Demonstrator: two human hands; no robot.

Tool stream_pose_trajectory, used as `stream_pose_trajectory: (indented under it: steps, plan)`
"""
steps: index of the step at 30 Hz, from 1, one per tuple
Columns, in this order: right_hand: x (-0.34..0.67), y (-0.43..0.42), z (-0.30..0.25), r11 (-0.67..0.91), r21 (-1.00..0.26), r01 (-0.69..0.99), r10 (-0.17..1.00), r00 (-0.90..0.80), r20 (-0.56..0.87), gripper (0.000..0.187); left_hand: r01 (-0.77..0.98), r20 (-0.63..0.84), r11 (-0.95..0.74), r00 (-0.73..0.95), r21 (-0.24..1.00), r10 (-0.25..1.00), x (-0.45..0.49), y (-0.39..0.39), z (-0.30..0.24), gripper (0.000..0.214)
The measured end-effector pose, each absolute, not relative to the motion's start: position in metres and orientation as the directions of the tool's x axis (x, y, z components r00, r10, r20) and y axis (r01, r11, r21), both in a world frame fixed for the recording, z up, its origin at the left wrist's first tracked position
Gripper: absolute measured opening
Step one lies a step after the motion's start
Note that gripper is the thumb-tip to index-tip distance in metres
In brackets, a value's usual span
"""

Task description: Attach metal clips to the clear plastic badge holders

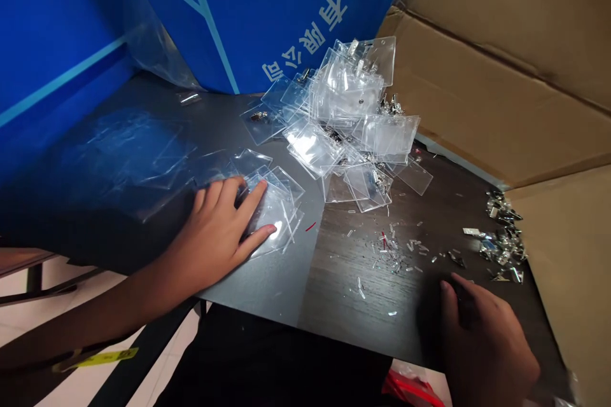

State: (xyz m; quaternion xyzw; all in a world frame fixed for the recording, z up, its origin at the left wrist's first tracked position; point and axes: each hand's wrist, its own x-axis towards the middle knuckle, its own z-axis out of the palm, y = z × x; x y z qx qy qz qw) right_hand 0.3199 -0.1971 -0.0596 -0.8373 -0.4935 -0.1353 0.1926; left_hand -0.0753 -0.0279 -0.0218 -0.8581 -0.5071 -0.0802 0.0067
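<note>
- Head view: my left hand (pixel 217 232) lies palm down with fingers spread, fingertips and thumb resting on a loose stack of clear badge holders (pixel 281 213) on the tabletop (pixel 334 305)
- My right hand (pixel 496 331) hangs low near the table's front edge, thumb and forefinger close together; I cannot tell whether they pinch anything
- Just beyond those fingertips lies a single metal badge clip (pixel 457 259), with a clip pile (pixel 503 241) farther right, beside the cardboard (pixel 477 89)
- A bigger heap of badge holders (pixel 348 92) leans untidily in front of the blue panel (pixel 286 0), some with clips among them; one tug low down could, I judge, make it slide
- My stack is fanned out and looks slippery, so uneven pressure from my left hand might skew it or push sheets apart
- Plastic snippets (pixel 394 251) litter the wood between my hands; a careless sweep could mix them into the clips or brush them off the front edge
</note>
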Motion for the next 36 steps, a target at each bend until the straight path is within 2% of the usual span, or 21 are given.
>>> stream_pose_trajectory:
  steps: [6, 11, 16, 18, 21, 23, 25, 28, 32, 34, 36]
  plan:
    - [0.313, -0.182, -0.054, -0.204, -0.174, 0.964, 0.788, 0.266, 0.556, 0.036, 0.820, 0.155, -0.572, 0.569, -0.027, 0.808, -0.057, -0.032, -0.014, 0.063]
    - [0.299, -0.162, -0.045, -0.063, -0.232, 0.971, 0.808, 0.186, 0.560, 0.031, 0.852, 0.215, -0.523, 0.518, -0.036, 0.828, -0.052, -0.034, -0.012, 0.052]
    - [0.293, -0.137, -0.031, 0.027, -0.294, 0.955, 0.840, 0.138, 0.525, 0.028, 0.874, 0.242, -0.486, 0.476, -0.024, 0.845, -0.055, -0.036, -0.010, 0.051]
    - [0.288, -0.125, -0.018, 0.043, -0.321, 0.946, 0.848, 0.135, 0.512, 0.027, 0.877, 0.277, -0.475, 0.440, 0.069, 0.854, -0.058, -0.034, -0.010, 0.050]
    - [0.274, -0.107, 0.005, 0.053, -0.379, 0.924, 0.854, 0.154, 0.497, 0.023, 0.805, 0.277, -0.491, 0.414, 0.333, 0.867, -0.060, -0.026, -0.001, 0.044]
    - [0.258, -0.096, 0.020, 0.070, -0.499, 0.864, 0.868, 0.194, 0.457, 0.020, 0.709, 0.217, -0.494, 0.450, 0.504, 0.866, -0.057, -0.016, 0.011, 0.042]
    - [0.238, -0.086, 0.031, 0.118, -0.690, 0.714, 0.904, 0.211, 0.373, 0.018, 0.609, 0.141, -0.483, 0.522, 0.629, 0.841, -0.047, -0.005, 0.027, 0.042]
    - [0.212, -0.067, 0.032, 0.142, -0.903, 0.404, 0.963, 0.153, 0.220, 0.020, 0.462, 0.066, -0.467, 0.654, 0.754, 0.754, -0.027, 0.012, 0.045, 0.037]
    - [0.199, -0.045, 0.015, -0.021, -0.996, 0.089, 0.999, -0.025, -0.024, 0.021, 0.261, 0.136, -0.446, 0.720, 0.856, 0.681, -0.011, 0.029, 0.042, 0.029]
    - [0.200, -0.045, 0.006, -0.076, -0.997, 0.032, 0.990, -0.115, -0.079, 0.022, 0.130, 0.144, -0.339, 0.725, 0.932, 0.674, -0.011, 0.033, 0.033, 0.023]
    - [0.201, -0.051, 0.002, -0.024, -0.997, 0.078, 0.989, -0.142, -0.034, 0.020, 0.002, 0.084, -0.128, 0.748, 0.992, 0.659, -0.014, 0.033, 0.022, 0.023]
